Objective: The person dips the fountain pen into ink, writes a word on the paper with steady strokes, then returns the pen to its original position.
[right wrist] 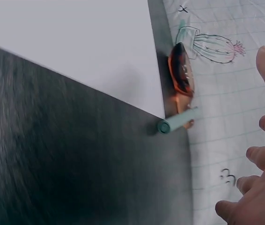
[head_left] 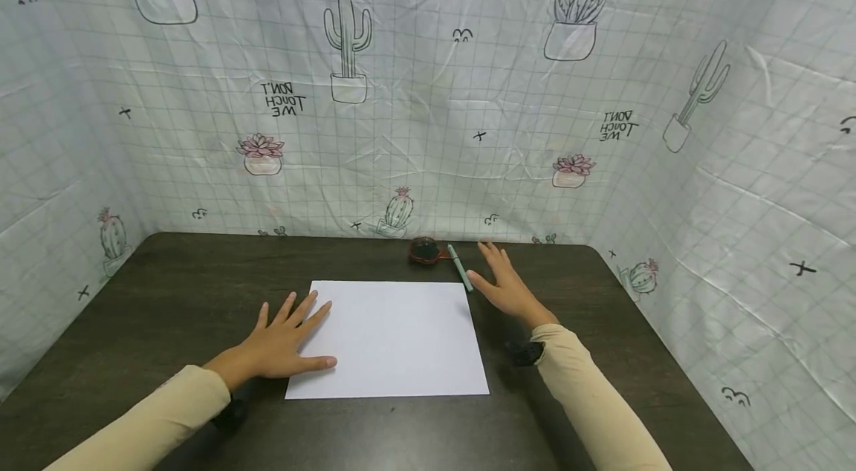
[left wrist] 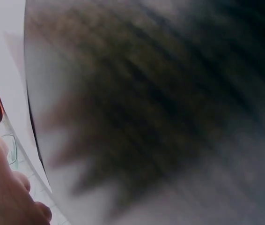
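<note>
A white sheet of paper lies flat on the dark table. My left hand, fingers spread, is over the sheet's left edge, with the thumb above its lower left part. Beyond the sheet's right edge, my right hand reaches forward with fingers extended, holding nothing. A pale green capped pen lies just left of that hand, by the sheet's upper right corner. In the right wrist view the pen overlaps the handle of an oval, dark-faced thing with an orange-brown rim, resembling a hand mirror.
Behind the table hangs a pale gridded cloth printed with cacti, which also closes off the left and right sides. The mirror-like thing sits near the table's back edge. Dark wrist bands show under both sleeves.
</note>
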